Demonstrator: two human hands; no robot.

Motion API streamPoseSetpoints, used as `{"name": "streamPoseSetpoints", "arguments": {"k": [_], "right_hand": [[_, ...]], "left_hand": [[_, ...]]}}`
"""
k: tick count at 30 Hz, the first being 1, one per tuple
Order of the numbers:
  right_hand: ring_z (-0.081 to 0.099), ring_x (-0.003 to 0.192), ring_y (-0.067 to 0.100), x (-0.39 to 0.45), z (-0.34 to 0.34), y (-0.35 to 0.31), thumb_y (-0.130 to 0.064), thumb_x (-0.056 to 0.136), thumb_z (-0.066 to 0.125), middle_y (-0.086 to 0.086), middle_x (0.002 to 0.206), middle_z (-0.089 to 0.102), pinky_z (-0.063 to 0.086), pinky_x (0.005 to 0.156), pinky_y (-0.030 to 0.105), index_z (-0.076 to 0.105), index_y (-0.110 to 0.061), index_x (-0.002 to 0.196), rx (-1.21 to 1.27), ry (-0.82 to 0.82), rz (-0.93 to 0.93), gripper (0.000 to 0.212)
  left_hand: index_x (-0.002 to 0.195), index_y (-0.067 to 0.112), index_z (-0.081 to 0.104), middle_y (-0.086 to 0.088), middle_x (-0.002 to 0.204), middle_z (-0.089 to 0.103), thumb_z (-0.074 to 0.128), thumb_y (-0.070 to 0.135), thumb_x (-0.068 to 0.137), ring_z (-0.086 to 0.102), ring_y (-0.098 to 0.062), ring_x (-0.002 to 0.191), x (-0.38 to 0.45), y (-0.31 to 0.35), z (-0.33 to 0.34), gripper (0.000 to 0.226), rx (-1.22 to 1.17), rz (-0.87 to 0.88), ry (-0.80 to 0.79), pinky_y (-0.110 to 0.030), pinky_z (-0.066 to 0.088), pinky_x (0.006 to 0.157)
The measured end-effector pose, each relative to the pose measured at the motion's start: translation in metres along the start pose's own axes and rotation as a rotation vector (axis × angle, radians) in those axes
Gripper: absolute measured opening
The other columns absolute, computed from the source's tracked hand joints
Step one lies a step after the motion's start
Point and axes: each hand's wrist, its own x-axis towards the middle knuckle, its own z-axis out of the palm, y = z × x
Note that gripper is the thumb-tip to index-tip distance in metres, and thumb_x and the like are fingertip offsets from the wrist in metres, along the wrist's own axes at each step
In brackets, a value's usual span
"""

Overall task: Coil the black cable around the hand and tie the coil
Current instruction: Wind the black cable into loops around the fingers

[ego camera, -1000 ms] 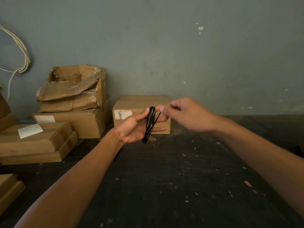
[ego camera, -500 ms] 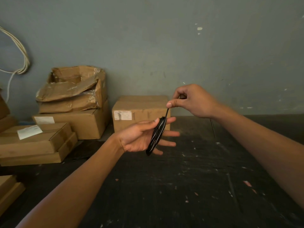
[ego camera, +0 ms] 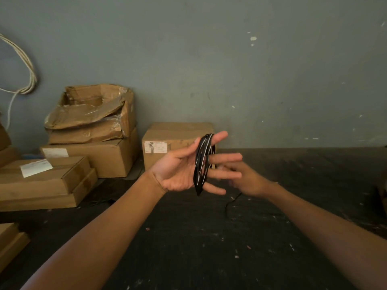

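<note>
Head view: brown cardboard boxes (ego camera: 178, 141) at 11 o'clock behind glossy black cable (ego camera: 201, 164) looped round straight-fingered left hand (ego camera: 188, 166); blurred right hand's (ego camera: 247, 181) fingers unreadable.

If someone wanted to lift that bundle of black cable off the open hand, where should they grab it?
Probably pinch the black cable coil at its lower end, which hangs clear below the left hand, coming from the fingertip side. The loops ring the straight, spread fingers, so they should slide off that way. The blurred right hand is close behind.

left hand (ego camera: 180, 170) spread flat, right hand (ego camera: 248, 181) blurred.
</note>
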Motion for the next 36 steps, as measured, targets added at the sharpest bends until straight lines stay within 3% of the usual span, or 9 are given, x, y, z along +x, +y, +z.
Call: {"name": "streamPoseSetpoints", "arguments": {"k": [5, 11, 17, 20, 24, 27, 31, 32, 36], "right_hand": [[0.044, 0.054, 0.006, -0.012, 0.041, 0.007, -0.044, 0.099, 0.039, -0.002, 0.068, 0.051, 0.040, 0.052, 0.024, 0.063, -0.029, 0.082, 0.015, -0.067, 0.088, 0.033], [0.043, 0.052, -0.001, -0.025, 0.066, -0.015, -0.034, 0.104, 0.035, -0.008, 0.065, 0.045, 0.039, 0.050, 0.018, 0.059, -0.029, 0.112, -0.011, -0.171, 0.068, 0.026], [0.054, 0.078, -0.014, -0.035, 0.065, -0.054, -0.034, 0.104, 0.037, -0.022, 0.086, 0.056, 0.040, 0.068, 0.013, 0.060, -0.025, 0.117, -0.266, -0.218, -0.001, 0.028], [0.059, 0.094, -0.001, -0.039, 0.061, -0.070, -0.036, 0.104, 0.036, -0.011, 0.101, 0.066, 0.049, 0.084, 0.031, 0.064, -0.023, 0.109, -0.372, -0.227, -0.027, 0.032], [0.058, 0.071, 0.001, -0.036, 0.046, -0.093, -0.038, 0.103, 0.039, -0.012, 0.078, 0.061, 0.043, 0.065, 0.025, 0.066, -0.025, 0.091, -0.443, -0.148, -0.083, 0.032], [0.054, 0.062, 0.000, -0.031, 0.033, -0.108, -0.037, 0.101, 0.043, -0.013, 0.070, 0.056, 0.039, 0.059, 0.024, 0.064, -0.027, 0.082, -0.499, -0.119, -0.141, 0.030], [0.051, 0.051, -0.003, -0.019, 0.006, -0.120, -0.037, 0.100, 0.046, -0.011, 0.062, 0.056, 0.033, 0.049, 0.018, 0.064, -0.026, 0.080, -0.579, -0.062, -0.141, 0.029], [0.051, 0.049, -0.004, -0.016, -0.001, -0.122, -0.036, 0.100, 0.047, -0.013, 0.058, 0.054, 0.031, 0.046, 0.015, 0.064, -0.025, 0.079, -0.586, -0.042, -0.139, 0.029], [0.045, 0.046, 0.003, -0.003, -0.025, -0.125, -0.037, 0.097, 0.053, -0.015, 0.056, 0.053, 0.033, 0.047, 0.022, 0.058, -0.033, 0.074, -0.643, 0.032, -0.128, 0.025]], "left_hand": [[0.148, 0.032, 0.035, -0.016, 0.155, 0.029, 0.030, 0.043, 0.099, 0.027, -0.045, 0.140, 0.007, 0.005, -0.006, 0.051, -0.043, 0.073, 0.110, -0.071, 0.023, 0.103], [0.145, 0.032, 0.041, -0.016, 0.150, 0.044, 0.031, 0.042, 0.099, 0.043, -0.044, 0.134, 0.014, 0.011, -0.018, 0.049, -0.069, 0.153, 0.190, -0.072, 0.028, 0.099], [0.144, 0.034, 0.041, -0.015, 0.149, 0.045, 0.030, 0.044, 0.099, 0.044, -0.044, 0.133, 0.010, 0.014, -0.036, 0.047, -0.063, 0.237, 0.393, -0.077, 0.031, 0.094], [0.145, 0.035, 0.040, -0.015, 0.150, 0.044, 0.032, 0.045, 0.098, 0.044, -0.045, 0.134, 0.005, 0.013, -0.044, 0.048, -0.068, 0.252, 0.496, -0.078, 0.033, 0.095], [0.143, 0.036, 0.042, -0.013, 0.148, 0.048, 0.028, 0.046, 0.100, 0.047, -0.042, 0.132, 0.002, 0.004, -0.047, 0.046, -0.035, 0.222, 0.573, -0.073, 0.035, 0.097], [0.143, 0.033, 0.042, -0.015, 0.145, 0.051, 0.031, 0.044, 0.100, 0.052, -0.039, 0.129, 0.000, -0.002, -0.047, 0.046, 0.018, 0.159, 0.637, -0.061, 0.040, 0.103], [0.147, 0.029, 0.036, -0.007, 0.116, 0.072, 0.023, 0.040, 0.104, 0.070, -0.023, 0.099, -0.002, -0.011, -0.047, 0.046, 0.118, 0.107, 0.646, -0.047, 0.057, 0.080], [0.148, 0.029, 0.036, -0.006, 0.113, 0.073, 0.023, 0.040, 0.105, 0.070, -0.023, 0.099, -0.002, -0.014, -0.047, 0.046, 0.141, 0.095, 0.651, -0.052, 0.055, 0.085], [0.143, 0.029, 0.045, -0.010, 0.140, 0.057, 0.030, 0.042, 0.101, 0.052, -0.035, 0.130, 0.001, -0.015, -0.048, 0.046, 0.157, 0.027, 0.650, -0.071, 0.024, 0.107]]}}
